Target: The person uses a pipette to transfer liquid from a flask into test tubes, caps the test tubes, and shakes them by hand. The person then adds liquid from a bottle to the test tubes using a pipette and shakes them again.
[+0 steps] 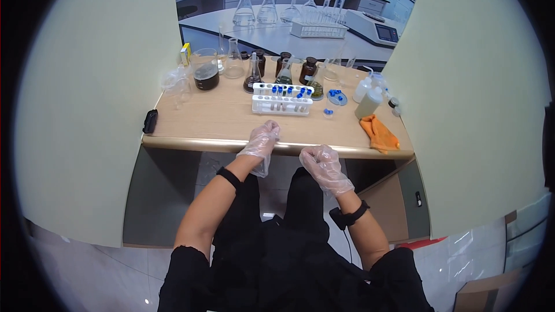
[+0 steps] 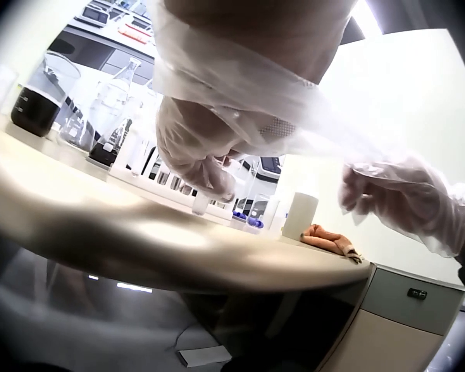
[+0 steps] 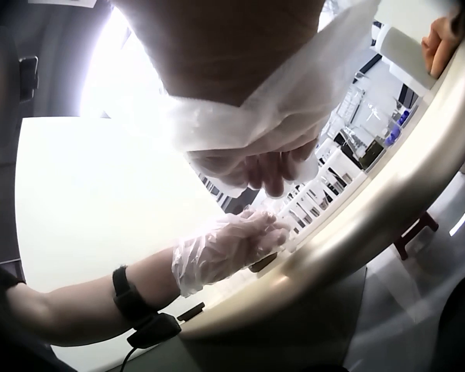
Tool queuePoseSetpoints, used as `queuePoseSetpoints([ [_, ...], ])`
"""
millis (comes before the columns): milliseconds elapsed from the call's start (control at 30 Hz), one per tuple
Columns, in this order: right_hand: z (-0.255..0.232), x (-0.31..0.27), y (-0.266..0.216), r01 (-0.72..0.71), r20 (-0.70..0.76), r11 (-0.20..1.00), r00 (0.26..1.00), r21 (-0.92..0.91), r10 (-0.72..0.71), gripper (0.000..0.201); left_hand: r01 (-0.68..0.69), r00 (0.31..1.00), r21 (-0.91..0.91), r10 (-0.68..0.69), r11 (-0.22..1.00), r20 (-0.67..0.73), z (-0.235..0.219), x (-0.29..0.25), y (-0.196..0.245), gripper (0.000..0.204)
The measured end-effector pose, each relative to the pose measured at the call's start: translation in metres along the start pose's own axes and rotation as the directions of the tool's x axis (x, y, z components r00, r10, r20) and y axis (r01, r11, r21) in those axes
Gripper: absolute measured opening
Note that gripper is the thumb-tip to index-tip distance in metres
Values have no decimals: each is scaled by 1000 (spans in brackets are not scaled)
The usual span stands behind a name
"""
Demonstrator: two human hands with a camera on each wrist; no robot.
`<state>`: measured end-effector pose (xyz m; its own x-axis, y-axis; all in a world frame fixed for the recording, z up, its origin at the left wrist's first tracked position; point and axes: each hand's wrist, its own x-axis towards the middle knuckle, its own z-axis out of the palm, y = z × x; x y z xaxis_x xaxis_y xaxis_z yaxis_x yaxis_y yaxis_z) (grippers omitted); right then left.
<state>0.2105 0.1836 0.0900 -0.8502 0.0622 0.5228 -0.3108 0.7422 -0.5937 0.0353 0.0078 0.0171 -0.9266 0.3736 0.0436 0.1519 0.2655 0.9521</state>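
In the head view my gloved left hand (image 1: pixel 265 138) is over the table's front edge, its fingers bent. The left wrist view shows a small pale translucent piece (image 2: pixel 200 204) below those fingertips; whether they pinch it is unclear. My gloved right hand (image 1: pixel 325 167) hangs just off the front edge, fingers loosely curled, with nothing visible in them. Both hands are in thin clear plastic gloves. Beyond them stands a white rack (image 1: pixel 281 106) holding tubes with blue caps (image 1: pixel 280 90). A small dish with blue pieces (image 1: pixel 328 112) lies right of the rack.
Behind the rack stand flasks (image 1: pixel 252 81) and brown bottles (image 1: pixel 309 70). A beaker of dark liquid (image 1: pixel 206 76) is at left. Rightward are a round dish of blue caps (image 1: pixel 337 97), plastic bottles (image 1: pixel 369 103) and an orange cloth (image 1: pixel 379 133). A black object (image 1: pixel 150 121) sits at the left edge.
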Motion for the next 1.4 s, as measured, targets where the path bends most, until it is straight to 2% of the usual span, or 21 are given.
queuePoseSetpoints([
  [33, -6, -7, -7, -1, -7, 1000, 1000, 23, 2, 15, -6, 1000, 8, 6, 1000, 9, -2, -1, 1, 20],
  [67, -18, -13, -23, -153, 61, 980, 987, 131, 146, 19, 8, 1000, -17, -8, 1000, 6, -4, -3, 3, 19],
  [133, -27, -25, -19, -167, 75, 979, 984, 117, 159, 20, 51, 999, -86, -50, 995, 15, -7, -9, 6, 20],
  [267, -40, -46, -21, -186, 66, 979, 981, 85, 180, 25, -2, 999, -94, -2, 996, -41, -7, -23, 9, 23],
  [333, -46, -54, -19, -173, 64, 984, 983, 50, 170, 25, -14, 998, -119, 7, 993, -64, -2, -12, -16, 23],
  [400, -48, -60, -11, -111, 47, 994, 993, 22, 110, 27, -28, 996, -142, 15, 989, -92, -2, -9, -26, 23],
  [467, -51, -63, -8, -130, 45, 991, 991, 21, 129, 28, 14, 992, -176, -35, 984, -118, -6, -14, -24, 23],
  [533, -54, -62, -7, -145, 46, 989, 988, 19, 144, 29, 2, 990, -109, -16, 994, -137, -14, -19, -17, 23],
  [600, -55, -58, -5, -234, 90, 970, 970, 69, 228, 29, -1, 988, -45, -6, 999, -157, -23, -29, -8, 23],
  [700, -53, -50, 5, -204, 76, 974, 977, 96, 197, 28, 44, 994, -102, -54, 994, -92, -29, -30, -1, 25],
  [767, -52, -40, 7, -213, 85, 973, 975, 88, 206, 27, 41, 999, -320, -48, 947, -15, -26, -22, 0, 20],
  [833, -49, -30, 9, -234, 98, 969, 969, 78, 226, 26, 88, 996, -263, -93, 961, -5, -22, -23, 10, 20],
  [867, -47, -23, 12, -271, 98, 957, 960, 98, 262, 25, 132, 991, -204, -134, 970, 4, -20, -25, 19, 21],
  [900, -46, -17, 14, -308, 99, 944, 950, 116, 297, 25, 137, 990, -206, -139, 969, 7, -18, -24, 26, 21],
  [1033, -41, 22, 21, -368, 98, 914, 929, 171, 356, 24, 127, 991, -14, -126, 992, 52, -11, -23, 52, 20],
  [1100, -35, 45, 50, -259, -24, 963, 965, 71, 262, 24, 137, 988, 55, -140, 989, 67, -8, -11, 50, 20],
  [1167, -34, 75, 75, -270, -57, 962, 961, 28, 271, 25, 1, 997, -9, 0, 1000, 80, 3, 5, 25, 19],
  [1200, -35, 94, 86, -280, -89, 960, 956, -12, 278, 27, -2, 997, -55, 6, 998, 79, 9, 14, 14, 18],
  [1267, -43, 138, 90, -352, -104, 931, 934, -92, 343, 30, 11, 995, -24, -9, 1000, 95, 9, 15, 21, 18],
  [1333, -46, 180, 120, -308, -159, 918, 948, -249, 275, 34, 20, 993, -20, -18, 1000, 113, 12, 20, 18, 17],
  [1400, -46, 223, 145, -311, -129, 905, 950, -290, 285, 36, 9, 994, -16, -7, 1000, 113, 15, 23, 11, 18],
])
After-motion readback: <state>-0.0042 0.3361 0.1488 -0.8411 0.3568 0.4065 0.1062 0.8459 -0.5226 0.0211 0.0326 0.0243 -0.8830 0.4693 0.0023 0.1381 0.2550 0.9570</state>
